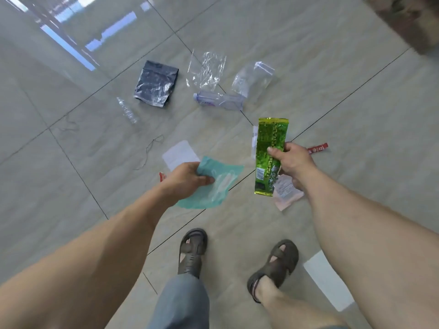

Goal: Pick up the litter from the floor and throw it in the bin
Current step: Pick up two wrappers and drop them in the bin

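The right hand grips a green wrapper at its middle, thumb across the front and fingers curled behind, so the wrapper stands nearly upright with its top toward 12 o'clock. Below the hand, at about 6 o'clock from it, a pink packet shows behind the wrapper's lower end; whether the hand holds it too or it lies on the floor, I cannot tell.

The left hand pinches a teal pouch by its upper left edge, thumb on top, and the pouch spreads out toward 4 o'clock from the hand.

At 12 o'clock from the left hand a white paper lies flat on the floor, partly hidden by the hand. A small red scrap peeks out at 9 o'clock from that hand. At 3 o'clock from the right hand lies a red sachet.

Farther out, toward 12 o'clock, lie a crushed bottle with a purple cap, a clear bag above it, and another clear bag at its 2 o'clock. A black bag sits at 9 o'clock from the bottle, with a small clear bottle at its 7 o'clock. A loose thread curls near the white paper.

At 6 o'clock stand two feet in brown sandals, and a white sheet lies at 5 o'clock, partly behind the right forearm.
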